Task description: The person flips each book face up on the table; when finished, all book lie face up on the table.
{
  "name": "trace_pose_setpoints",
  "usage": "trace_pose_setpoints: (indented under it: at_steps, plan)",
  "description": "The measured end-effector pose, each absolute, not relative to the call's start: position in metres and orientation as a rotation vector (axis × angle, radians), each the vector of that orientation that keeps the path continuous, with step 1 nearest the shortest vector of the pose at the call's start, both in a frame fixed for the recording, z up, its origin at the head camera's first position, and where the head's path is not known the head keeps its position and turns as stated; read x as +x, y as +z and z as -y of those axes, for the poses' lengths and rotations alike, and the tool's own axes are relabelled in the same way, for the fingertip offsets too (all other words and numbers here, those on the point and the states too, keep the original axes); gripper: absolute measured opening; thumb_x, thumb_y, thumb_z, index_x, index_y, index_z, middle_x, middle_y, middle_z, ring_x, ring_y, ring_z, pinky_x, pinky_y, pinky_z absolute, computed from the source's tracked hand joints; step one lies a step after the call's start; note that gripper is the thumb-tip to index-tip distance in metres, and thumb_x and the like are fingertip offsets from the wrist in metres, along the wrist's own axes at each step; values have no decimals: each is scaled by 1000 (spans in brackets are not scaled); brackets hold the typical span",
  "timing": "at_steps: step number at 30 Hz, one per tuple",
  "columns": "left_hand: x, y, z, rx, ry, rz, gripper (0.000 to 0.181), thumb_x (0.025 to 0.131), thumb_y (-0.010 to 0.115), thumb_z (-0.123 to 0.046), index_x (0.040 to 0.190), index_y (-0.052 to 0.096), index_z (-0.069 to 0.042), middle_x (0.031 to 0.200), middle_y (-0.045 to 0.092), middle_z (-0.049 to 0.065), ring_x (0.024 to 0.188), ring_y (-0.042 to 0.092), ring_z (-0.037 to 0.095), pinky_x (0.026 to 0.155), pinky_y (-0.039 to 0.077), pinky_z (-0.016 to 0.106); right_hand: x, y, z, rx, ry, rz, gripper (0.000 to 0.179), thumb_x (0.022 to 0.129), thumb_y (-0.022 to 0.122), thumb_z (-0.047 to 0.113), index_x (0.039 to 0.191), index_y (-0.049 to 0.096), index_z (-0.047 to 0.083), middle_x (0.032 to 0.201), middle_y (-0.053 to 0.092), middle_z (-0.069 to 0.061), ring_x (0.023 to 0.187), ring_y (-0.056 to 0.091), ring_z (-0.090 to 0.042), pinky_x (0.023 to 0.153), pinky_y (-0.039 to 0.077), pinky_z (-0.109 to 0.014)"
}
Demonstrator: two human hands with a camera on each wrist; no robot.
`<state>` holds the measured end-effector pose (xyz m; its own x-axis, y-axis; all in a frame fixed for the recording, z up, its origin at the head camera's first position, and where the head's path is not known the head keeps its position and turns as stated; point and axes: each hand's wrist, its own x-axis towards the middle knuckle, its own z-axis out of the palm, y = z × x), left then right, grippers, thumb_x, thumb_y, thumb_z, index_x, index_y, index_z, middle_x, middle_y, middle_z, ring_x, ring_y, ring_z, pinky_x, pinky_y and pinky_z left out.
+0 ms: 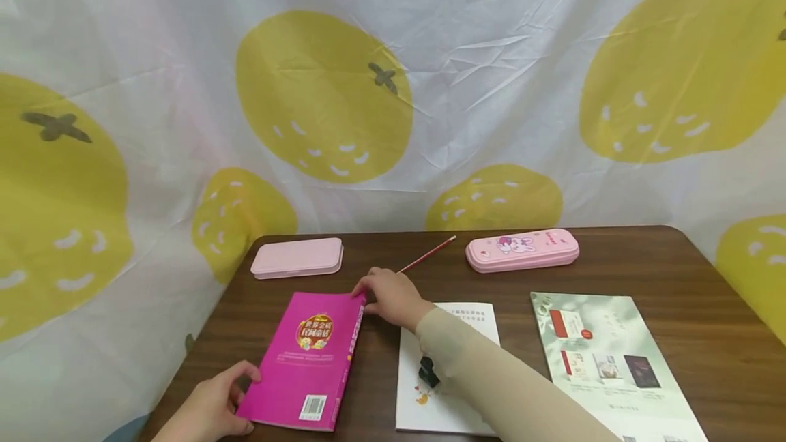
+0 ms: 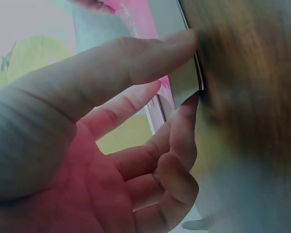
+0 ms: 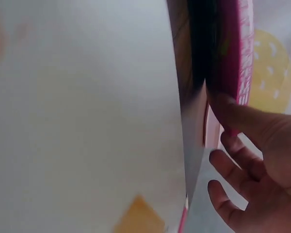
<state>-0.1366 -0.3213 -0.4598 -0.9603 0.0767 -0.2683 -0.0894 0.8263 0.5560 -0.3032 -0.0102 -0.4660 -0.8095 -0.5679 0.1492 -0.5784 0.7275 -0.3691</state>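
A magenta book (image 1: 295, 384) with a round gold-and-red emblem and a barcode lies at the left of the table, its spine to the right. My left hand (image 1: 215, 398) grips its near left corner, and in the left wrist view the thumb (image 2: 160, 56) lies along the page edges. At the far right corner my right hand (image 1: 398, 297) pinches the book, thumb by the spine (image 3: 244, 63) in the right wrist view. Under my right forearm lies a white book (image 1: 411, 340), partly hidden by the sleeve.
A pale green book (image 1: 602, 333) lies at the right. Along the back are a plain pink case (image 1: 297, 256), a red pencil (image 1: 428, 254) and a pink pencil case (image 1: 522, 251) with a rabbit picture. A fruit-print curtain (image 1: 491, 108) hangs behind the brown table (image 1: 651, 258).
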Motion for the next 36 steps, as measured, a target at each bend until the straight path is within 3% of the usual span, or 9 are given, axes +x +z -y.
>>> trace_pose_setpoints:
  at_steps: [8, 14, 20, 24, 29, 33, 36]
  plan:
    - [-138, -466, 325, 37, 819, -2768, 66, 64, 92, -6, 117, 55, -17, 75, 62, -1, 69, 56, 17, 65, 45, 35, -304, -462, 1, 941, 752, 2910, 29, 89, 81, 34, 117, 77, 26, 111, 68, 4, 107, 65, -16, 96, 47, -43]
    - [-138, -462, 329, 9, 682, -2909, 50, 71, 92, -14, 111, 64, -23, 82, 66, -7, 73, 56, 12, 67, 45, 32, -308, -463, -5, 986, 981, 2854, 24, 90, 81, 28, 112, 78, 19, 114, 67, 0, 110, 63, -22, 100, 50, -40]
    - [-136, -453, 336, 102, 533, -3044, 30, 83, 85, -18, 107, 68, -25, 95, 75, -9, 93, 65, 16, 81, 51, 40, -311, -463, -11, 998, 1168, 2775, 24, 90, 81, 26, 112, 76, 17, 109, 70, 2, 98, 65, -19, 91, 52, -33]
    - [-136, -450, 337, 108, 513, -3123, 23, 90, 77, -14, 110, 68, -20, 104, 74, -4, 95, 65, 19, 81, 52, 42, -312, -458, -15, 1013, 1298, 2697, 22, 92, 79, 21, 113, 76, 15, 110, 71, -1, 102, 66, -23, 95, 52, -35]
    - [-138, -452, 333, 76, 550, -3211, 18, 96, 69, -8, 113, 63, -5, 111, 66, 9, 103, 63, 30, 84, 52, 51, -313, -450, -17, 1033, 1385, 2600, 17, 94, 76, 19, 110, 76, 14, 109, 71, -2, 106, 65, -22, 97, 51, -36]
    - [-138, -448, 330, 16, 641, -3258, 21, 101, 61, -8, 118, 59, 4, 112, 62, 16, 91, 61, 24, 76, 51, 43, -313, -445, -16, 1015, 1406, 2530, 15, 93, 77, 21, 106, 76, 13, 108, 71, -1, 107, 63, -16, 102, 50, -40]
    - [-137, -442, 326, -67, 721, -3304, 26, 104, 59, -12, 123, 55, 5, 105, 60, 15, 78, 54, 17, 66, 45, 32, -311, -441, -17, 929, 1501, 2513, 16, 94, 76, 22, 108, 75, 14, 108, 71, -1, 104, 63, -16, 98, 52, -41]
